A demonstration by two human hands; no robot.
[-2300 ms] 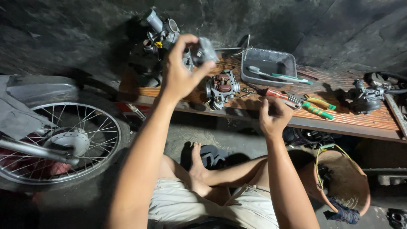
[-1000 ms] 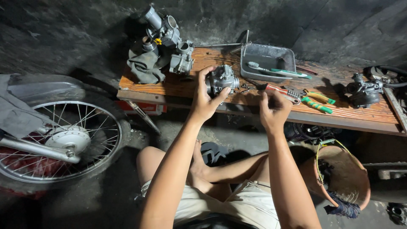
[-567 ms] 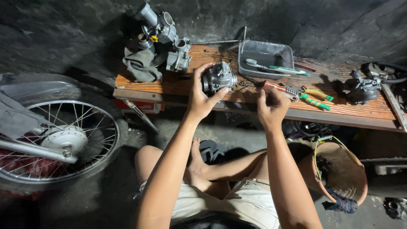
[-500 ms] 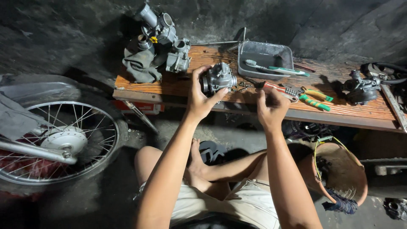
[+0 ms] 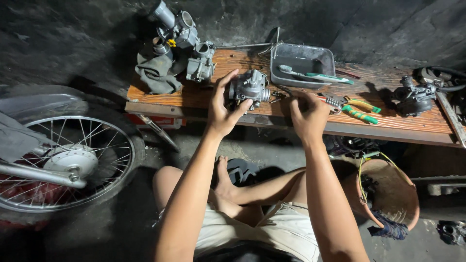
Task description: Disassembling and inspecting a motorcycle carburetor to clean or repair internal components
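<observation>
Seen from the head camera, the left hand (image 5: 222,110) is clamped around the near side of a small grey cast-metal carburettor (image 5: 249,87), thumb on one flank and fingers on the other, holding it just above the near half of a long reddish wooden plank bench (image 5: 204,97). The right hand (image 5: 307,115) sits just beside the carburettor's right end, its fingers curled together, though whether they pinch anything cannot be told. Behind the carburettor a grey rectangular metal tray (image 5: 302,60) holds a white and green toothbrush (image 5: 315,75), leaving only a narrow strip of bare plank between. To the left stand a cluster of grey carburettor bodies (image 5: 191,46) and a crumpled grey rag (image 5: 156,75), near the bench's left edge. Right of the hands lie green and yellow handled pliers (image 5: 360,109), and further right a dark metal engine part (image 5: 412,94). A spoked motorcycle wheel (image 5: 68,162) stands well apart on the left. Compared with half a second ago, both hands and the carburettor sit in much the same place.
</observation>
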